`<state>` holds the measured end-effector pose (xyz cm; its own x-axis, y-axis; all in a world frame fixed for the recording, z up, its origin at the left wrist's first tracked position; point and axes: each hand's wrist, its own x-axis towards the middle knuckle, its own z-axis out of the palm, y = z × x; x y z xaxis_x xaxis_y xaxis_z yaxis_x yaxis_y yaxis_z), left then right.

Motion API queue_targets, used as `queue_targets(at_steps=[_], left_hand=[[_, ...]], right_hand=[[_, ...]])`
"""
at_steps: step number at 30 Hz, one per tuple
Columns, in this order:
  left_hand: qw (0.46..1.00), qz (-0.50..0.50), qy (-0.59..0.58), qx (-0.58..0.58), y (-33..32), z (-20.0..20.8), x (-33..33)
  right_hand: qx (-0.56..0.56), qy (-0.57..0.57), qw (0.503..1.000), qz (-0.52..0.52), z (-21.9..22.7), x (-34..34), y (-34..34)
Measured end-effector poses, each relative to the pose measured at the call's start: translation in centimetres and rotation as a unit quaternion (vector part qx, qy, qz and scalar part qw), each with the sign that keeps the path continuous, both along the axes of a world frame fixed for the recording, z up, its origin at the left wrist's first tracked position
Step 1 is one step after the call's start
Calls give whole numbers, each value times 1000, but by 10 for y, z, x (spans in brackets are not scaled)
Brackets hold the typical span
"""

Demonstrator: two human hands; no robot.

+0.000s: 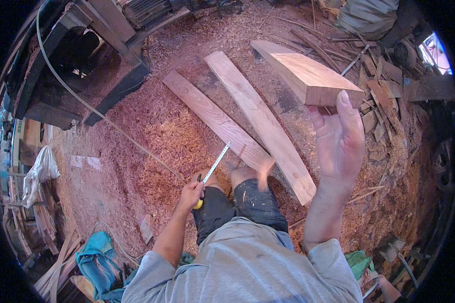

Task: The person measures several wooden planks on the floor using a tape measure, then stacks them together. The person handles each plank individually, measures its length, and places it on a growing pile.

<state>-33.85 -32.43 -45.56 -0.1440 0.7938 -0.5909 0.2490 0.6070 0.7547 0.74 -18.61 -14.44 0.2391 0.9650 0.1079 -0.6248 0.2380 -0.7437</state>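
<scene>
My left hand (190, 195) is closed around a yellow and black tape measure (199, 203) by my left thigh. A short length of its white blade (218, 162) sticks out, up and to the right. In my right hand (342, 144), raised at the right, is the near end of a thick wooden board (316, 73). My thumb lies against its end face, with the other fingers partly hidden under it. Two long planks lie on the ground before me: a pale plank (263, 121) and a darker, grained plank (212, 116) on its left, their near parts close together.
Wood shavings (162, 146) cover the ground. A dark machine frame (119, 93) stands at the far left, and a hose or cable (93, 108) runs from there toward my left knee. Offcuts (384, 101) are heaped at the right, below a grey sack (369, 17). Teal cloth (97, 260) lies lower left.
</scene>
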Motion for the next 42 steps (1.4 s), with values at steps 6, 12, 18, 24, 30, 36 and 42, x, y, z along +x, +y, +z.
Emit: queue_targets(at_steps=[6, 12, 18, 24, 30, 36, 42], left_hand=[[1000, -1, 1, 6, -5, -8, -3], [999, -27, 17, 0, -12, -22, -8], [999, -20, 23, 11, -1, -16, -5], [993, -53, 87, 56, -10, -32, -16], [997, -34, 65, 28, -3, -19, -6], [957, 266, -92, 67, -73, -42, -58], [801, 588, -49, 100, -156, -85, -148]], right_hand=[[21, -8, 999, 38, -3, 1, -2], [-4, -27, 1000, 9, -7, 2, -2], [-1, 43, 998, -44, -57, 24, -38], [-156, 62, 982, -87, -202, 98, -135], [-231, -583, 774, -87, -364, 236, -191], [-216, -729, 596, -258, -285, 185, -84], [-104, -659, 742, -59, -225, 42, 32]])
